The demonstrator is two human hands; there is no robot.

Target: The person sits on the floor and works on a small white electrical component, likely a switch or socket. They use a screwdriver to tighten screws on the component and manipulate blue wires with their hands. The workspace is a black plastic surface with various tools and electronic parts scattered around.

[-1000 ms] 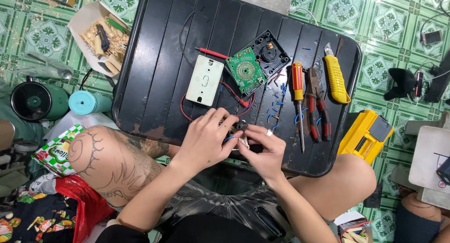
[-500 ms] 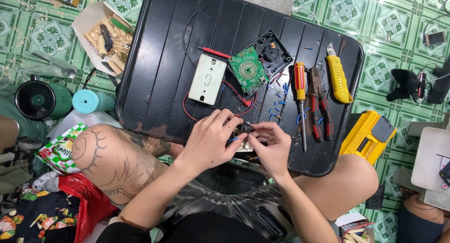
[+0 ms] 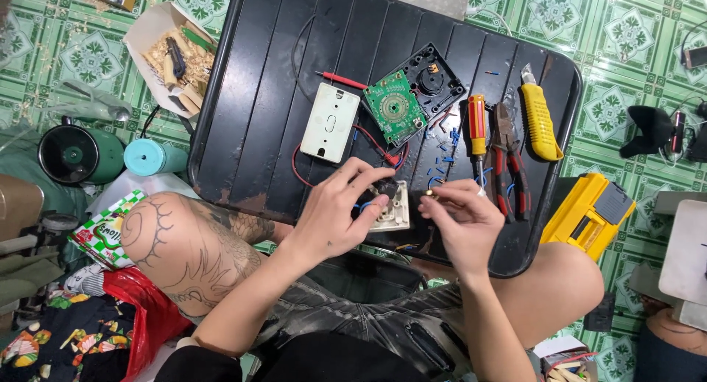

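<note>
Left hand (image 3: 335, 212) clamped on the cream switch plate (image 3: 390, 205) at the black tray's (image 3: 250, 117) near edge, right hand (image 3: 460, 220) just to its right, fingertips pinched together on a tiny brass piece (image 3: 428, 194) beside the plate's right side.

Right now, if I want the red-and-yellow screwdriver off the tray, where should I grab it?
Probably take the screwdriver by its thick red-and-yellow handle, coming straight down from above. It lies flat on the black tray, handle toward the far edge, thin shaft toward the right hand. The pliers lie close on its right, so pinch across carefully.
</note>
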